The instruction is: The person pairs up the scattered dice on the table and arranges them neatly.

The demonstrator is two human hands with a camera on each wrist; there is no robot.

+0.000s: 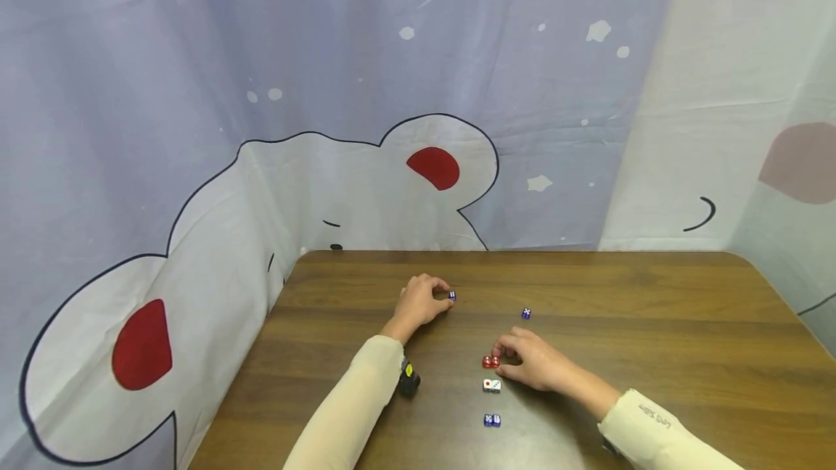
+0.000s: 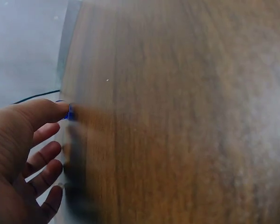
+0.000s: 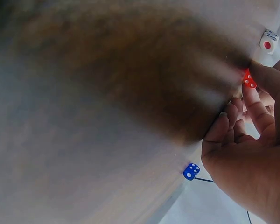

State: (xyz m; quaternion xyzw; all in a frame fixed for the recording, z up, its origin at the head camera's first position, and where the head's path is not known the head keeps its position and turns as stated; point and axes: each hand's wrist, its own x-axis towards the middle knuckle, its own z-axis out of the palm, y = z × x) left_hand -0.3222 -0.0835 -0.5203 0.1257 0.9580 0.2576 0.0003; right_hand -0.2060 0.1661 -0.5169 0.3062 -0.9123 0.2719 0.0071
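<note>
Toward the back of the table, my left hand [image 1: 420, 302] pinches a blue die [image 1: 452, 296] between thumb and forefinger. In the left wrist view only a sliver of that blue die [image 2: 71, 112] shows past the thumb. Lower and to the right, my right hand [image 1: 534, 361] pinches a red die [image 1: 496, 361] with thumb and finger. It stands against a second red die [image 1: 486, 362]. The right wrist view shows the pinched red die [image 3: 249, 79] between the fingertips, its other fingers bent loosely.
Nearer me lie a pair of white dice [image 1: 491, 386] and a pair of blue dice [image 1: 493, 420], in line with the red ones. A lone blue die [image 1: 526, 313] sits beyond my right hand. A printed curtain [image 1: 548, 93] hangs behind the wooden table [image 1: 653, 310].
</note>
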